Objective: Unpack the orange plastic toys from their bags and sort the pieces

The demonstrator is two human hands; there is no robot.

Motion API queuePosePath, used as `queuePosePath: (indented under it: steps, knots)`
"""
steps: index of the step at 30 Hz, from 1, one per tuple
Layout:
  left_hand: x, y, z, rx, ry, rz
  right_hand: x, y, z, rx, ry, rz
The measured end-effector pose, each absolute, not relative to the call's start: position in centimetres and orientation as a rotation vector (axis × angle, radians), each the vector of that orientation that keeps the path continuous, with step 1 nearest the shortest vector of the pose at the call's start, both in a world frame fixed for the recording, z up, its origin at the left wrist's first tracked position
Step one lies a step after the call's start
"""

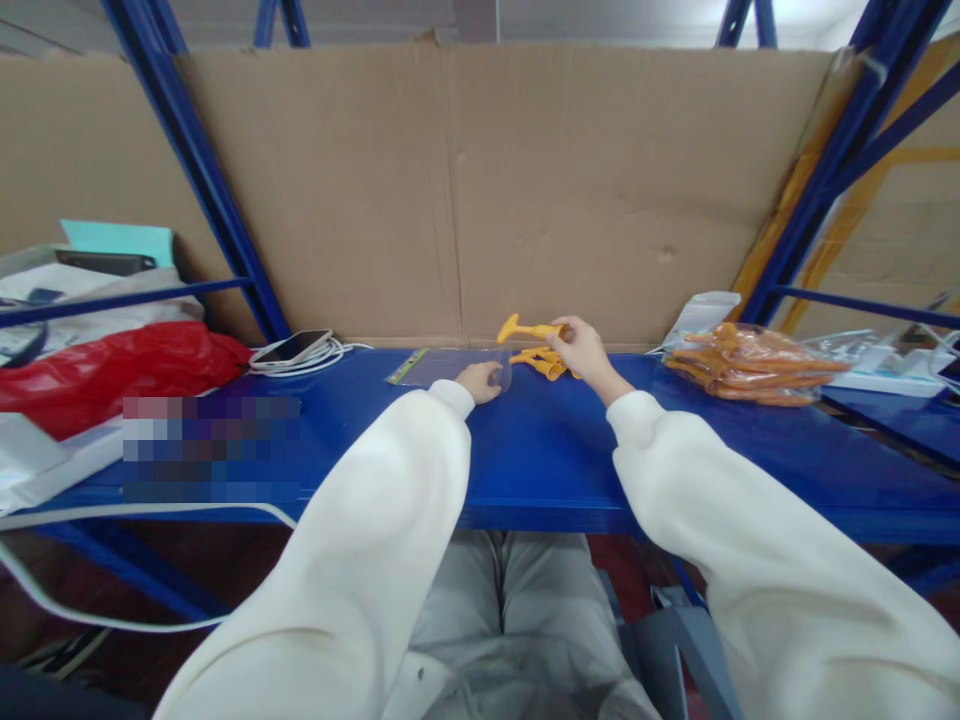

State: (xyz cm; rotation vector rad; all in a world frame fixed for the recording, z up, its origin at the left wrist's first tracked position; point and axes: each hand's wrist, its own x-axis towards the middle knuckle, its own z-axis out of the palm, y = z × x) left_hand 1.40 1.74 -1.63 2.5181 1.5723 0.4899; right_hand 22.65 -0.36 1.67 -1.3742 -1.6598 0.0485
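My right hand (581, 350) is closed on one end of a yellow-orange plastic piece (525, 328) with a T-shaped head, raised above the shelf with that head pointing left. Under it lies a small pile of similar yellow-orange pieces (546, 365), partly hidden by the hand. Closed at the right end of a flat transparent plastic bag (442, 366), my left hand (480, 382) grips the bag near its mouth. A green printed strip marks the bag's far left end. The fingertips of the left hand are too small to make out fully.
A blue metal shelf (547, 450) spans the view before a cardboard wall (562, 180). At right sits a bag of orange pieces (750, 365). To the left are a phone (300, 346) on a coiled white cable (315, 358) and a red plastic bag (127, 370). Blue posts (202, 170) flank the shelf.
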Motion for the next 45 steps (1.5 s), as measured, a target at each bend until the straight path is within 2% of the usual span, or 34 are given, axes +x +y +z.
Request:
queuePosePath:
  steps: [6, 16, 27, 45]
  knots:
    - [1.6, 1.3, -0.9, 2.545, 1.725, 0.366, 18.3, 0.1, 1.0, -1.358, -1.802, -0.045]
    - [1.5, 0.2, -0.4, 2.598, 1.870, 0.253, 20.6, -0.8, -0.4, -1.486, -1.938, -0.054]
    - [1.9, 0.1, -0.6, 2.496, 1.968, 0.105, 20.6, -0.4, -0.6, -1.420, -1.892, -0.114]
    - [2.1, -0.1, -0.2, 2.707, 1.706, 0.417, 20.4, 0.6, -2.0, -1.094, -1.988, 0.112]
